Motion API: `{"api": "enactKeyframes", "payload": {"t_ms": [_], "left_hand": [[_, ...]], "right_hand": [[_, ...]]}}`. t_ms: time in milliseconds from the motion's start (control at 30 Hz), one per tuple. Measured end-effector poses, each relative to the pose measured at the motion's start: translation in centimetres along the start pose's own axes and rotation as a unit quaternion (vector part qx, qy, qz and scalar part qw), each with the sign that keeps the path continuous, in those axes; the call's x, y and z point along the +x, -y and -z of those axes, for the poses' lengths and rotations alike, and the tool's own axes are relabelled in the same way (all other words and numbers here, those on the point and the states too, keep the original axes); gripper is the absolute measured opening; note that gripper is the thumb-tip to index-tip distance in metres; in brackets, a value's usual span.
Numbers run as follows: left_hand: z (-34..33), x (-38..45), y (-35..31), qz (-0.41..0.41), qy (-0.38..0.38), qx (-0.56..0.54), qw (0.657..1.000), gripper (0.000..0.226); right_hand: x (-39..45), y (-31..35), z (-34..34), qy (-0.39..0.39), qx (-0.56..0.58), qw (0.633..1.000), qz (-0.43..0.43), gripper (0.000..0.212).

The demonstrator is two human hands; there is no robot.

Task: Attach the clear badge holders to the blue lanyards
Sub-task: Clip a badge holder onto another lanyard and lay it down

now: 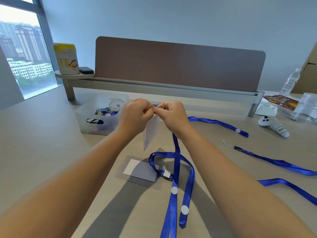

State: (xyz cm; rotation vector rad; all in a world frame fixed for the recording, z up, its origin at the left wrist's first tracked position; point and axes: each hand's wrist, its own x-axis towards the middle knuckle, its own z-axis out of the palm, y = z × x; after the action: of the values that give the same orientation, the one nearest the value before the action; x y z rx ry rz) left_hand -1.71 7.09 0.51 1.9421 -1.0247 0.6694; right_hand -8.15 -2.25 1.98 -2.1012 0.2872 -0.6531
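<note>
My left hand (134,114) and my right hand (173,115) meet above the table, fingertips pinched together at the top edge of a clear badge holder (151,133) that hangs below them. A blue lanyard (176,152) drops from under my right hand and loops over the table toward me. The lanyard's clip end is hidden between my fingers. A second clear badge holder (139,170) with a white card lies flat on the table under the loop. Two more blue lanyards lie to the right, one (221,123) farther back and one (277,163) nearer.
A translucent bin (89,124) of clips stands left of my hands. A desk divider (178,66) and shelf run along the back, with a yellow-lidded tub (66,59) on it. At the right are a white controller (272,125), a water bottle (289,82) and clear jars (307,107).
</note>
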Motion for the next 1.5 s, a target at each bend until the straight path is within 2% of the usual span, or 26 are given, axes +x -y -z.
{"api": "enactKeyframes", "payload": {"t_ms": [233,500,567,667,733,800,900,1033,1233,1333,1500], "left_hand": [[-0.4,0.2,0.0,0.083,-0.009,-0.081,0.993,0.021],[-0.1,0.2,-0.2,0.133,-0.005,-0.161,0.978,0.02],[0.3,0.2,-0.3,0.115,0.009,-0.145,0.983,0.019],[1.2,0.5,-0.3,0.049,0.063,-0.044,0.996,0.019],[1.6,0.6,-0.3,0.012,0.09,0.013,0.996,0.021],[1.7,0.7,-0.4,-0.001,0.093,0.024,0.995,0.02],[1.4,0.7,-0.6,0.034,0.074,-0.036,0.996,0.019],[1.0,0.7,-0.6,0.109,0.051,-0.161,0.98,0.015],[0.8,0.7,-0.5,0.209,0.045,-0.305,0.928,0.018],[1.0,0.8,-0.1,0.244,0.055,-0.341,0.906,0.019],[1.2,0.9,-0.7,0.244,0.116,-0.34,0.901,0.014]], "right_hand": [[0.3,0.2,0.0,-0.007,-0.022,1.0,0.019,0.024],[0.4,0.6,0.2,-0.004,-0.099,0.992,0.072,0.023],[0.4,0.6,0.4,0.004,-0.133,0.987,0.085,0.023],[0.4,0.4,0.7,0.029,-0.162,0.982,0.092,0.023],[0.4,0.5,0.9,0.042,-0.158,0.982,0.09,0.022],[0.3,0.6,1.0,0.049,-0.136,0.986,0.087,0.022],[0.1,0.7,1.0,0.045,-0.091,0.992,0.078,0.021],[0.2,0.7,0.8,0.017,-0.059,0.996,0.07,0.019],[0.3,0.6,0.3,0.005,-0.039,0.997,0.073,0.022],[0.5,0.6,0.6,0.011,0.001,0.999,0.051,0.022],[1.0,0.7,1.1,0.037,0.1,0.994,-0.019,0.02]]}}
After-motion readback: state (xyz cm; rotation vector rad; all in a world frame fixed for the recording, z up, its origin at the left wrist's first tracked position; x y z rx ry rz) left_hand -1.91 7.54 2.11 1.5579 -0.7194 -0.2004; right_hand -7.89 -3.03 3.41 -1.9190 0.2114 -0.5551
